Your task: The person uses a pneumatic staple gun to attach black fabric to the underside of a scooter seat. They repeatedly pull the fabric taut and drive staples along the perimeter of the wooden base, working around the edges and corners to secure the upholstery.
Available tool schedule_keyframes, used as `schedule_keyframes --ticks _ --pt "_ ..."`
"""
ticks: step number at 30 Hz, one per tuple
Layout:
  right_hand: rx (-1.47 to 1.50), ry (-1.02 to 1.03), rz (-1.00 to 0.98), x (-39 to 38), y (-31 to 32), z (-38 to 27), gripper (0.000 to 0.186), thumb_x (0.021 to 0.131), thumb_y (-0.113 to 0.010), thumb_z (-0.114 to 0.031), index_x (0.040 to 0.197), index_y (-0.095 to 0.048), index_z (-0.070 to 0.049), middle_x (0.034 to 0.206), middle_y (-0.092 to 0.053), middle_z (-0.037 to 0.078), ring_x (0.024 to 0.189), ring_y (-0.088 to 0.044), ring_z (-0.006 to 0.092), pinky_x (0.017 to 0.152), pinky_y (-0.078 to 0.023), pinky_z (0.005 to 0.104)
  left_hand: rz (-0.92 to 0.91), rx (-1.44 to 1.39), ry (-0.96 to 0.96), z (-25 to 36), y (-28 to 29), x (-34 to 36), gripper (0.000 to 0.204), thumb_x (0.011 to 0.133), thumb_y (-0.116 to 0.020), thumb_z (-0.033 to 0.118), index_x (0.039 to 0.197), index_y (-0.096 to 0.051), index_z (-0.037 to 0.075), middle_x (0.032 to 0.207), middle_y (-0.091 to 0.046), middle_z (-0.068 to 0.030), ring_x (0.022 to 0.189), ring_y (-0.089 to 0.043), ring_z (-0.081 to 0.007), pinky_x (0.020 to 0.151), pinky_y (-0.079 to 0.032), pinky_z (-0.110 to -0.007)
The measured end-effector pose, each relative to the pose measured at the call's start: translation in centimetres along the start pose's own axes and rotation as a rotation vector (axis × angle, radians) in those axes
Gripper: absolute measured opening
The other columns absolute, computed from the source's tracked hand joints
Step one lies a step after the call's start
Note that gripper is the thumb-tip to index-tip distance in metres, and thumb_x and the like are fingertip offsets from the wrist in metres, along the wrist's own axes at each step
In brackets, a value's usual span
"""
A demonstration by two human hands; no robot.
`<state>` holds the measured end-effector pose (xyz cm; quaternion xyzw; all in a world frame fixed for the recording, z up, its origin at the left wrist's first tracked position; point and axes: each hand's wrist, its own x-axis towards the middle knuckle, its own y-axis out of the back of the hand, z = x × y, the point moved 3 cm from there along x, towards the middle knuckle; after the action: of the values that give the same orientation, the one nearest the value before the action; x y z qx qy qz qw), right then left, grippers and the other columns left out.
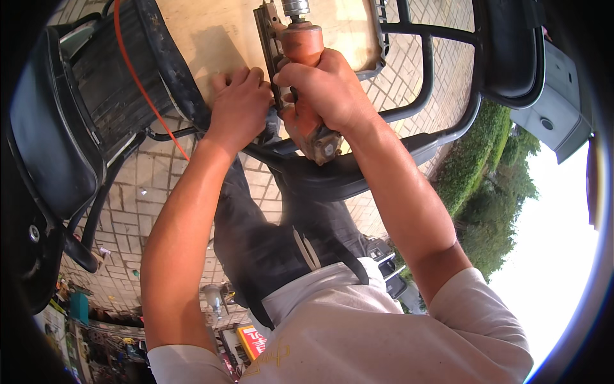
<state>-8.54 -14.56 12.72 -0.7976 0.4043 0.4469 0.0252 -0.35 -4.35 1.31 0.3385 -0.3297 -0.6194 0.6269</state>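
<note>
In my right hand (329, 89) is an orange-red nail or staple gun (302, 43). My fingers wrap its handle. A silver fitting (295, 8) tops the far end, and a dark, narrow magazine (266, 48) runs along its left side. The tool's worn metal head (322, 148) points back toward me. Left of it, my left hand (240, 102) presses at the near edge of a pale wooden panel (214, 32), fingers bent and close together. Whatever lies under those fingertips is hidden. Black material (173, 70) borders the panel's left edge.
A red hose (137, 70) crosses at the left over a black padded chair (57, 128). Black tubular frames (422, 70) stand at the right. Brick paving (134, 205) lies below, with assorted clutter (115, 326) at lower left. A hedge (480, 153) grows at the right.
</note>
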Motion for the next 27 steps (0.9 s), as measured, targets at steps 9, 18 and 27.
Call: schedule_keyframes --ticks 9,18,27 --pt "-0.045 -0.009 0.015 0.3 -0.4 -0.4 0.024 0.079 -0.064 -0.018 0.084 -0.067 0.006 0.07 -0.068 0.013 0.061 -0.066 0.0207 0.057 -0.053 0.0344 -0.002 -0.07 0.002 -0.2 0.4 0.0 0.011 0.079 -0.07 0.015 0.089 -0.072 0.01 0.105 -0.062 -0.0015 0.11 -0.054 -0.0217 0.093 -0.036 -0.045" --pt "-0.05 0.013 0.037 -0.4 -1.1 -1.0 0.023 0.078 -0.065 -0.016 0.081 -0.064 0.006 0.067 -0.066 0.014 0.049 -0.063 0.0216 0.046 -0.049 0.0341 -0.009 -0.064 0.01 -0.5 0.0 -0.1 0.011 0.081 -0.073 0.018 0.089 -0.072 0.011 0.106 -0.062 -0.0021 0.11 -0.055 -0.0214 0.094 -0.037 -0.046" --pt "-0.048 0.137 0.178 -6.8 7.1 -3.8 0.024 0.079 -0.068 -0.018 0.09 -0.066 0.002 0.074 -0.064 0.005 0.06 -0.058 0.0137 0.058 -0.048 0.0285 0.097 -0.125 -0.072 -0.9 0.4 -0.3 0.015 0.08 -0.077 0.022 0.083 -0.065 0.013 0.1 -0.057 -0.0009 0.106 -0.054 -0.0221 0.094 -0.036 -0.044"
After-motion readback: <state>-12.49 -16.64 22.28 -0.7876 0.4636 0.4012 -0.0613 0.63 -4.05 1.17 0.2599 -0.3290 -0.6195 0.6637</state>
